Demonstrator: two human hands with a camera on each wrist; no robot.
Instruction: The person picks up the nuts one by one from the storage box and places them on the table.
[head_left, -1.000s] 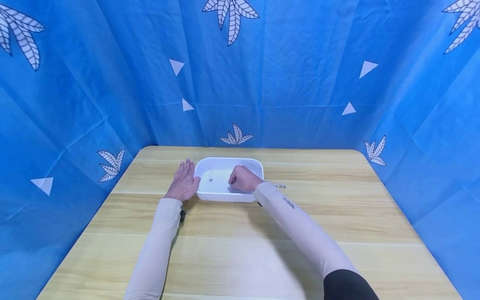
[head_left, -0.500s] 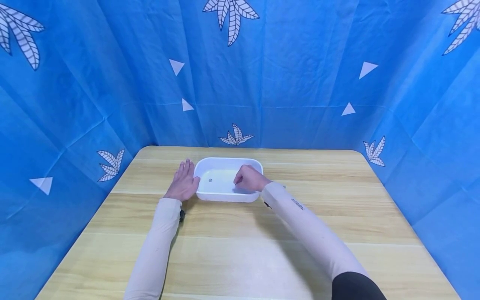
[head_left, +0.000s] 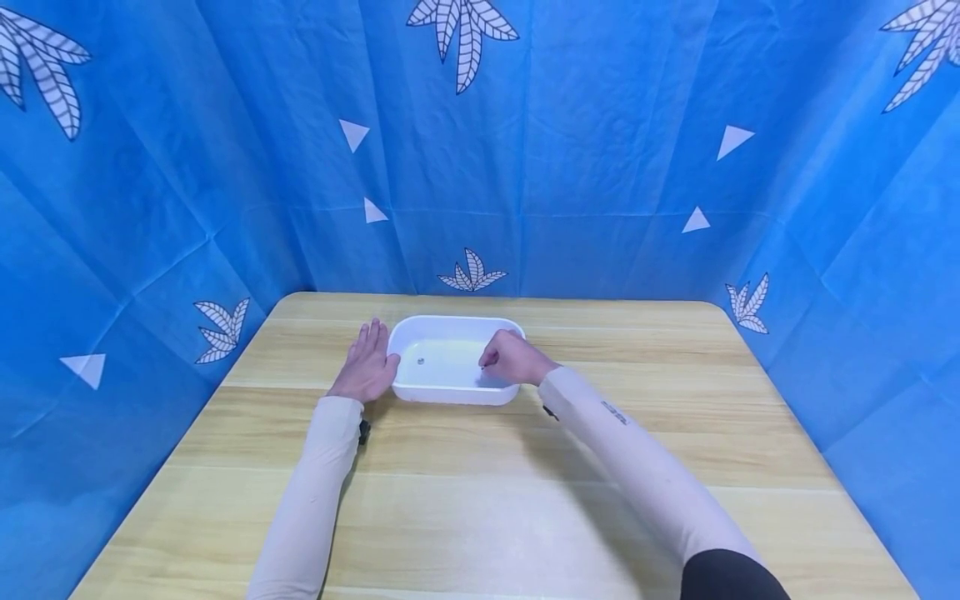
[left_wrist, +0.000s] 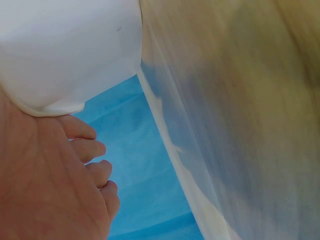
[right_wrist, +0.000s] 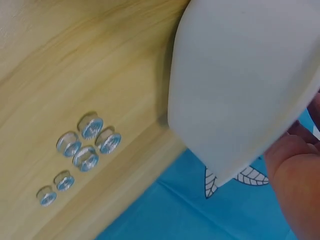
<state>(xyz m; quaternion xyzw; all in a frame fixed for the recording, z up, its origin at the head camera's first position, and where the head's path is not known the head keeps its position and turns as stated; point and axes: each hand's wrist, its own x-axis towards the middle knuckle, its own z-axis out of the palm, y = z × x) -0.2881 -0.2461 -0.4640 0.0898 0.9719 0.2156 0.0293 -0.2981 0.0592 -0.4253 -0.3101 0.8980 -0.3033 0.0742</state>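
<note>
A white rectangular tray (head_left: 442, 396) stands near the back of the wooden table. Flat beside its left end lies my left hand (head_left: 363, 371), fingers straight, the thumb touching the rim. Inside the right half of the tray is my right hand (head_left: 513, 358), fingers curled and thumb against them. A tiny dark bit shows at those fingertips, pinched there; it looks like a small metal piece, mostly hidden. One small silvery nut-like piece (head_left: 421, 361) lies in the left half of the tray. The right wrist view has the tray wall (right_wrist: 235, 75) hiding most of the fingers.
Several small round silvery metal pieces (right_wrist: 86, 157) stand grouped on the table right of the tray, in two sizes. The right arm hides them in the head view. A blue patterned curtain (head_left: 600, 167) surrounds the wooden table (head_left: 465, 500).
My right hand has shifted to the right inside the tray, its fingers still pinched together. The left hand and the nut-like piece in the tray have stayed put.
</note>
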